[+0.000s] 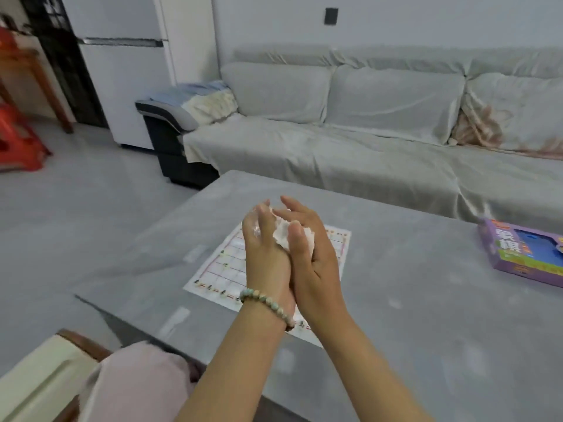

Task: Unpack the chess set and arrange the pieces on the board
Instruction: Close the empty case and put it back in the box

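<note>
Gripping crumpled white bag (281, 234) between left hand (265, 257) and right hand (313, 263), pressed together above board (213, 269) on desk (411, 300).

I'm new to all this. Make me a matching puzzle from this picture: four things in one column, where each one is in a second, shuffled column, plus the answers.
Things:
1. paper board
2. purple box
3. white crumpled packet
4. bead bracelet

Places:
A. round the left wrist
B. held between the left hand and the right hand
C. flat on the grey table, beneath the hands
D. on the table, at the picture's right edge

Pairs: 1-C, 2-D, 3-B, 4-A
</note>
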### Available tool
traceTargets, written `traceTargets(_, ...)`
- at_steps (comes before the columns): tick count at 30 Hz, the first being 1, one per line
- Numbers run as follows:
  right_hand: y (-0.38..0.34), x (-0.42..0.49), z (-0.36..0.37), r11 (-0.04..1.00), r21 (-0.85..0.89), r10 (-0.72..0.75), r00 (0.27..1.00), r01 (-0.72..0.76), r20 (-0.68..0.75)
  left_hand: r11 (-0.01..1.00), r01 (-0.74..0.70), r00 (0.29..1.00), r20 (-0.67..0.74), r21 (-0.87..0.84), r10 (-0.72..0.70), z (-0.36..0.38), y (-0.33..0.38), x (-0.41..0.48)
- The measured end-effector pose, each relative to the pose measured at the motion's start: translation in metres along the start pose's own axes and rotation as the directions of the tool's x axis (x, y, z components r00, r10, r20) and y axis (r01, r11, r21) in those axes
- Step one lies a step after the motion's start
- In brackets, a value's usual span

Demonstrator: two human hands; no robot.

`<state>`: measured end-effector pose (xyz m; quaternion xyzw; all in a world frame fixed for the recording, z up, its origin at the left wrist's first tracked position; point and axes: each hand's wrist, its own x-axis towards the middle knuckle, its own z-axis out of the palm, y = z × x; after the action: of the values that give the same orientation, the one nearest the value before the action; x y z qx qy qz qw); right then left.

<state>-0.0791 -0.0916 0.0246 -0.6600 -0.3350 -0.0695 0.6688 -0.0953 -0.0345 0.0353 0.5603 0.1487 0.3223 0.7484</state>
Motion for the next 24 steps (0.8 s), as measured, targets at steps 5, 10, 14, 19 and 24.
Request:
traceTargets(5,-0.01,-0.004,0.124,0.993,0.009,0.115,0.963,-0.12,0.243,0.996,-0.015,0.973,-0.23,-0.088,-0.006,-0.107,0.035,0.016)
traceTargets(10,-0.022,-0.018,0.217,0.912,0.112,0.259,0.767,-0.394,0.588,0.967,0.021,0.881,-0.453,-0.255,-0.139,-0.228,0.033,0.047)
traceTargets(14,0.01,-0.031,0.276,0.893,0.069,0.262,0.637,-0.445,0.725,0.945,0.058,0.747,-0.614,-0.322,-0.255,-0.335,0.009,0.052)
traceTargets(19,0.083,-0.038,0.322,0.943,-0.33,0.31,0.458,-0.038,0.833,0.931,0.364,0.7,-0.672,0.044,-0.242,-0.433,-0.045,0.029)
traceTargets(24,0.125,-0.041,0.336,0.841,-0.407,0.278,0.359,0.358,0.891,0.803,0.543,0.729,-0.613,0.246,-0.305,-0.476,-0.092,0.011)
